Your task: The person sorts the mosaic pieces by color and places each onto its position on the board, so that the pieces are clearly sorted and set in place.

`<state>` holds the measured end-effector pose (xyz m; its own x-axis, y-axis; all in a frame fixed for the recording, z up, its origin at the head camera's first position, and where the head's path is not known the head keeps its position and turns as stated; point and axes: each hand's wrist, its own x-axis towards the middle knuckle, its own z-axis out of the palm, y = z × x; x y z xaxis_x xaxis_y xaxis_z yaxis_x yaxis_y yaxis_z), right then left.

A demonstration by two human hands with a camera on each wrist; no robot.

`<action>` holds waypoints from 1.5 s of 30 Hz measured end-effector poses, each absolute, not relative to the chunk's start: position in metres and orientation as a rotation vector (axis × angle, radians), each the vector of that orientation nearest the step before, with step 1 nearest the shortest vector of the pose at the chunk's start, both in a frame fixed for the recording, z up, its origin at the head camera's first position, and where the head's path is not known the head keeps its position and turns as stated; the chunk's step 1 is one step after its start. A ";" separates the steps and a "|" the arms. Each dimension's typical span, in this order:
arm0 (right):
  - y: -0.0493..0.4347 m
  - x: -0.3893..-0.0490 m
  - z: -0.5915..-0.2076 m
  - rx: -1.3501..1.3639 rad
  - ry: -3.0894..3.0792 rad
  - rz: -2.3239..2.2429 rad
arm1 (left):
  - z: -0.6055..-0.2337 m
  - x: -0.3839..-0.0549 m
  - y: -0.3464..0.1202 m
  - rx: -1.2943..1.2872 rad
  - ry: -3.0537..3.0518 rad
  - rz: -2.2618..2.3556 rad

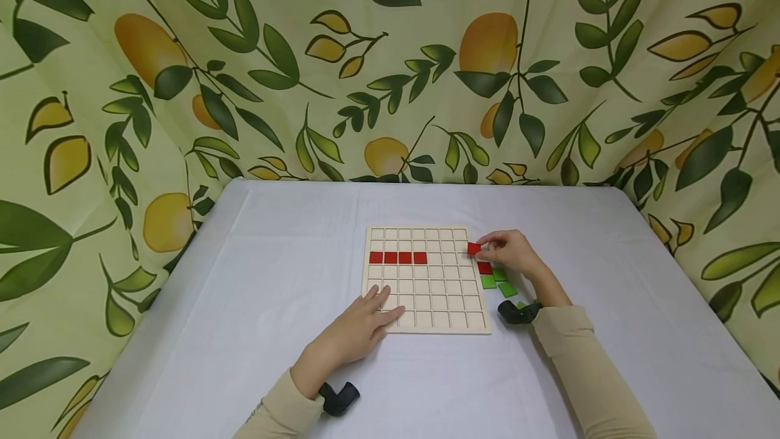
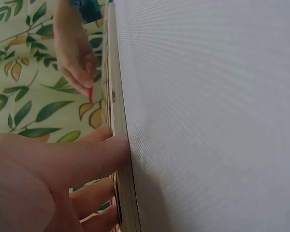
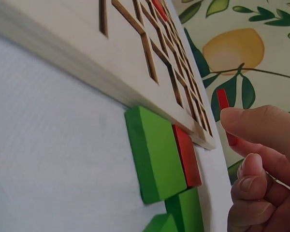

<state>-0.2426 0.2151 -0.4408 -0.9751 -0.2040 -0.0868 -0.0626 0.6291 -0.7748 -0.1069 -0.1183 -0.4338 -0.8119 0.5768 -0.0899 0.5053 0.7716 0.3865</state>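
Note:
A pale wooden grid board lies on the table. Several red square tiles fill cells in one row, from its left side inward. My left hand rests on the near left corner, fingers spread over the cells; in the left wrist view its thumb lies against the board's edge. Between thumb and fingertips, my right hand pinches a red tile above the board's right edge. The right wrist view shows this tile raised and tilted on edge.
Beside the board's right edge lie another red tile and several green tiles, some partly hidden by the right wrist. A white cloth covers the table. Behind it hangs a leaf-and-fruit patterned curtain. Each wrist wears a black device.

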 end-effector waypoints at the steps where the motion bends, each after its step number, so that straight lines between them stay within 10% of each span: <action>1: 0.215 -0.243 -0.441 -0.228 2.684 -1.267 | -0.434 -0.107 -0.118 0.850 2.759 0.524; 45: 0.183 -0.242 -0.446 -0.336 2.615 -1.334 | -0.432 -0.106 -0.119 0.818 2.742 0.540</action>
<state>-0.2422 0.1827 -0.4457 -0.9569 -0.2836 -0.0627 -0.1157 0.5704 -0.8131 -0.1061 -0.1186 -0.4317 -0.8178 0.5646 -0.1116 0.4801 0.7762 0.4087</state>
